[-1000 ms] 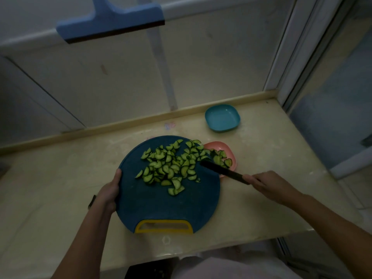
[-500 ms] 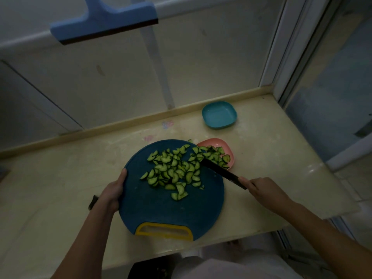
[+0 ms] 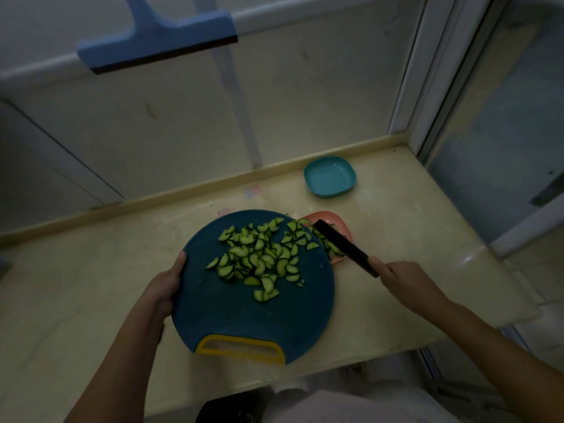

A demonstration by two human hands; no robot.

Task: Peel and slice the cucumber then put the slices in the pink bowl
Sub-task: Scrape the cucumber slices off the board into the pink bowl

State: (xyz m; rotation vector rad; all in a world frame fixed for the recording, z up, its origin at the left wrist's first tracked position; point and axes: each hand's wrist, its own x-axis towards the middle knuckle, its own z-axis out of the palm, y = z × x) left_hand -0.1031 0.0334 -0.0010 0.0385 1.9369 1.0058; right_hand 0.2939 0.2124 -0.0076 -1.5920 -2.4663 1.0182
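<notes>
1. Bench [image 3: 76, 285]: a pale stone top across the lower left and middle of the frame, and it carries everything listed below.
2. Left hand [image 3: 164, 288]: left of centre, grasping the left rim of the board with the thumb on the top face. The grip appears meant to steady and steer the board toward the bowl. I cannot tell whether the board is lifted off the bench.
3. Cutting board [image 3: 244, 315]: round and dark blue, with its yellow handle [image 3: 241, 349] turned toward the person. Its upper right edge overlaps the pink bowl, presumably so that pieces pushed off the edge drop in rather than onto the bench.
4. Cucumber slices [image 3: 259, 254]: half-moon pieces, dark green along the curved edge, heaped on the upper half of the board. A smaller share lies in the pink bowl. Slicing looks finished and the transfer partway done.
5. Teal bowl [image 3: 331, 177]: upper right of centre, well apart from the board, with nothing visible in it.
6. Pink bowl [image 3: 335, 218]: just right of the board, partly hidden by the board edge and the knife.
7. Knife [image 3: 341, 242]: a dark blade angled across the bowl, tip toward the upper left. I judge it to be serving as a scraper.
8. Right hand [image 3: 406, 279]: right of the bowl, closed round the knife handle.
</notes>
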